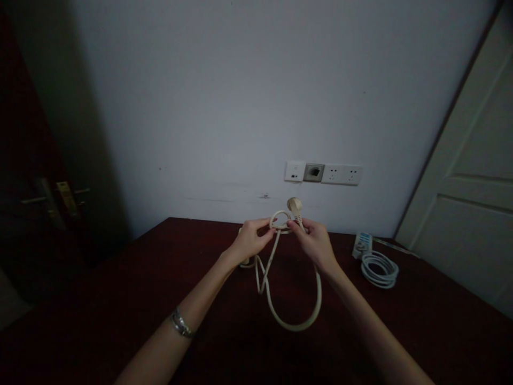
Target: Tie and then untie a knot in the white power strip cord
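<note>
Both my hands hold a cream power cord [294, 325] above the dark red table. My left hand [250, 238] pinches a small loop of the cord between thumb and fingers. My right hand [315, 240] grips the cord just below its plug [295, 205], which points up. A longer loop of cord hangs between my wrists. Partly hidden behind my left hand, the other end of the cord runs to a pale object [245, 263] on the table; I cannot make out its kind.
On the table's right side [352, 321] lies a white power strip [363, 245] with a coiled white cord [380, 270]. Wall sockets [342, 174] and a grey outlet [313, 172] are behind. A white door [473, 208] stands right, a dark door with a brass handle [66, 198] left.
</note>
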Demonstrator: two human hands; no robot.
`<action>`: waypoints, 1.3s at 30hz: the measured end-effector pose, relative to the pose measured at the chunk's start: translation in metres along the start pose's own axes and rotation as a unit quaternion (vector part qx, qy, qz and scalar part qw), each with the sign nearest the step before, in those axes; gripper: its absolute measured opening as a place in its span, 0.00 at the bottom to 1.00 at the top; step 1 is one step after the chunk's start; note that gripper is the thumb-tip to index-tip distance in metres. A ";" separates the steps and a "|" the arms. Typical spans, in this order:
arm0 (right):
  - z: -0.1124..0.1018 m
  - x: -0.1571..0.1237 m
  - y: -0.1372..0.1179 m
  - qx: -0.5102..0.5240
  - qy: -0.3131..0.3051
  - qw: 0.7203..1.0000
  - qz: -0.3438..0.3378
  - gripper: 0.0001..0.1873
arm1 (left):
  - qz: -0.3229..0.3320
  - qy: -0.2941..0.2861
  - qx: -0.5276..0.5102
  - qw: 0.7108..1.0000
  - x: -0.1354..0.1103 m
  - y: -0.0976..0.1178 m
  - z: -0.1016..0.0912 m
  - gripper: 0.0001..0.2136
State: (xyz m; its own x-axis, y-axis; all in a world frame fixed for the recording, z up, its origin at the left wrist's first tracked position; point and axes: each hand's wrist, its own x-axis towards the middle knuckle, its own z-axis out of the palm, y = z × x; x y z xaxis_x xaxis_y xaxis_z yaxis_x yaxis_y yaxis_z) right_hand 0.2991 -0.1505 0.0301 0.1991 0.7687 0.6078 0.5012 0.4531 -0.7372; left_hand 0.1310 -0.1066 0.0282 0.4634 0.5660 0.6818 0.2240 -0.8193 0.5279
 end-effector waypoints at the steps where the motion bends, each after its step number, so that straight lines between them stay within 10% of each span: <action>1: -0.001 0.000 -0.001 -0.001 -0.002 1.000 -0.005 0.21 | -0.010 0.001 0.024 1.000 -0.001 0.001 0.001 0.12; 11: -0.023 0.005 -0.015 0.106 -0.034 0.993 0.032 0.26 | -0.037 0.034 -0.023 0.998 0.000 -0.009 -0.009 0.05; 24: -0.028 0.002 -0.009 0.168 -0.254 0.950 0.075 0.19 | -0.106 0.071 -0.197 0.972 0.003 -0.013 -0.001 0.04; 32: -0.002 0.001 -0.001 0.178 -0.067 0.975 0.115 0.27 | -0.134 0.088 -0.298 0.941 0.002 -0.015 0.005 0.07; 39: 0.012 -0.003 0.008 0.117 -0.075 0.985 0.100 0.24 | -0.073 0.042 -0.197 0.977 -0.002 -0.011 0.009 0.15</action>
State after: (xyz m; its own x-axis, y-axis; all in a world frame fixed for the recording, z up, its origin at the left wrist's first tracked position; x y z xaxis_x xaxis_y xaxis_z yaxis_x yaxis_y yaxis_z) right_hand 0.2925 -0.1435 0.0192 0.1385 0.9030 0.4066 0.2538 0.3645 -0.8959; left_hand 0.1351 -0.0996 0.0163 0.3751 0.6938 0.6147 -0.0719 -0.6394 0.7655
